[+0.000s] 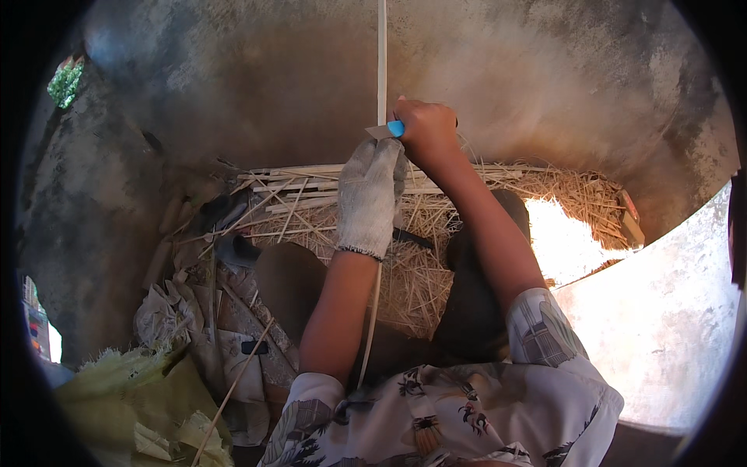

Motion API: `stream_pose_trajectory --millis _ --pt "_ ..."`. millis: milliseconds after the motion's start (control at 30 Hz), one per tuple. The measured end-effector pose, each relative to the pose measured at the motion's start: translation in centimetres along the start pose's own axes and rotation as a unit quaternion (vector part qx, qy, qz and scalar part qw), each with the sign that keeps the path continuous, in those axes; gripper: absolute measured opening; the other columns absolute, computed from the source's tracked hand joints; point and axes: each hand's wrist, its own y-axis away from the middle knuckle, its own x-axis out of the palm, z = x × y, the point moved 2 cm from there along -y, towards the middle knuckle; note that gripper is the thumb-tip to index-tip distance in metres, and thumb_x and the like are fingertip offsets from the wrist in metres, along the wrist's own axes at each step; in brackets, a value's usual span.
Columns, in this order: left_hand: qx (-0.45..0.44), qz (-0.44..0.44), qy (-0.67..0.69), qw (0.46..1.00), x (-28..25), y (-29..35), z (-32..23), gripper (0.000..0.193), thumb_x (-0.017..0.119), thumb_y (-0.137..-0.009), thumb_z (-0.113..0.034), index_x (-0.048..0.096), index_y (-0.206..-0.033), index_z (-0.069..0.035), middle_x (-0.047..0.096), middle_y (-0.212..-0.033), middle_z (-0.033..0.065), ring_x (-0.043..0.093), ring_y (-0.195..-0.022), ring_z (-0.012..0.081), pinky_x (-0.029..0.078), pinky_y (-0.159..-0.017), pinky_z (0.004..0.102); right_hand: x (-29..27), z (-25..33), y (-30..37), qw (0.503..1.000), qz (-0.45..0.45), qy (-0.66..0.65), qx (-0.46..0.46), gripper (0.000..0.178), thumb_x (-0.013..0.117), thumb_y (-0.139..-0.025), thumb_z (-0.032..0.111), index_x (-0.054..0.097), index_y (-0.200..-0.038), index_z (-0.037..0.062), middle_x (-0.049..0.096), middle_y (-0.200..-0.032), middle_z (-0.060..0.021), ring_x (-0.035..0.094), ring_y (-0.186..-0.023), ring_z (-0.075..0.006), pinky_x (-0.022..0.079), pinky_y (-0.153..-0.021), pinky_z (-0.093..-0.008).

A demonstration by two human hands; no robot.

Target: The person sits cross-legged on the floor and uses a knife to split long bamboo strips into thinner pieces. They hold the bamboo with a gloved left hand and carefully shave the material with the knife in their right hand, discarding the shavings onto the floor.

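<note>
A long pale strip, seemingly split bamboo (382, 54), runs upright through the middle of the view. My left hand (367, 198), in a knitted off-white glove, is closed around it, and its lower end shows beside my left forearm. Just above the glove, my bare right hand (429, 132) grips a knife (396, 128) with a blue part at the handle. Its short blade points left and lies across the strip, close to my gloved fingers. Most of the handle is hidden in my fist.
Shavings (408, 288) and several cut strips (307, 187) cover the floor between and beyond my legs. A curved, stained wall (257, 86) rises ahead. At lower left are a yellowish woven sack (117, 397), crumpled paper (167, 315) and a thin stick (233, 389). Sunlight strikes the right side.
</note>
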Motion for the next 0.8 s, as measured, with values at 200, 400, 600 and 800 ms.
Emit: stream_pose_trajectory --millis 200,400,600,800 --pt "-0.036 0.019 0.052 0.998 -0.1 -0.3 -0.2 0.019 0.065 -0.099 -0.028 0.067 -0.110 -0.012 0.060 -0.084 -0.0057 0.055 -0.074 0.0040 0.043 -0.062 0.0216 2.0 -1.4 -1.7 0.996 -0.016 0.088 0.017 0.018 0.067 -0.088 0.019 0.063 -0.071 0.0124 0.066 -0.066 -0.0087 0.065 -0.058 -0.0310 0.050 -0.053 -0.0412" --pt "-0.031 0.045 0.075 0.996 0.5 1.8 1.1 0.020 0.063 -0.100 -0.029 0.067 -0.109 -0.011 0.058 -0.082 -0.0046 0.055 -0.071 0.0039 0.042 -0.058 0.0209 -0.7 -4.8 -8.9 0.989 -0.054 0.140 -0.002 0.009 0.070 -0.076 0.018 0.068 -0.070 0.0118 0.067 -0.066 -0.0100 0.067 -0.060 -0.0314 0.049 -0.053 -0.0443" --pt "-0.043 0.075 -0.009 0.996 -0.1 3.5 -0.1 0.021 0.060 -0.102 -0.029 0.066 -0.107 -0.010 0.057 -0.077 -0.0050 0.051 -0.063 0.0027 0.040 -0.053 0.0205 -3.4 -8.5 -14.5 0.973 -0.060 0.221 0.038 0.007 0.067 -0.075 0.015 0.071 -0.072 0.0093 0.069 -0.069 -0.0116 0.068 -0.062 -0.0323 0.049 -0.054 -0.0460" --pt "-0.073 0.113 0.019 0.991 0.1 4.3 0.9 0.020 0.058 -0.103 -0.026 0.061 -0.094 -0.009 0.051 -0.068 -0.0041 0.046 -0.056 0.0045 0.039 -0.051 0.0220 -4.6 -11.9 -17.7 0.936 -0.033 0.263 0.230 0.017 0.063 -0.084 0.017 0.076 -0.085 0.0058 0.074 -0.086 -0.0178 0.073 -0.081 -0.0380 0.056 -0.068 -0.0465"
